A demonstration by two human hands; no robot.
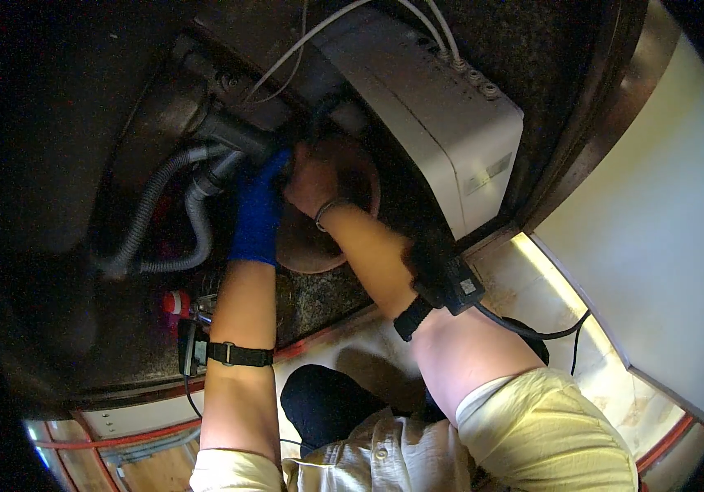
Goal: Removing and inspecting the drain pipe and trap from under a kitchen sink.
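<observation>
The blue-gloved left hand (260,201) reaches up to the dark drain pipe (241,135) at the back of the cabinet floor (331,299); its fingers are in shadow, so I cannot tell whether they grip it. The bare right hand (313,179) is just beside, partly curled, its grasp also too dark to tell. Below both, a reddish-brown basin (307,256) stands behind the floor's front edge. Grey corrugated hoses (148,198) hang toward the left edge; a white boxy unit (426,123) stands toward the right edge.
</observation>
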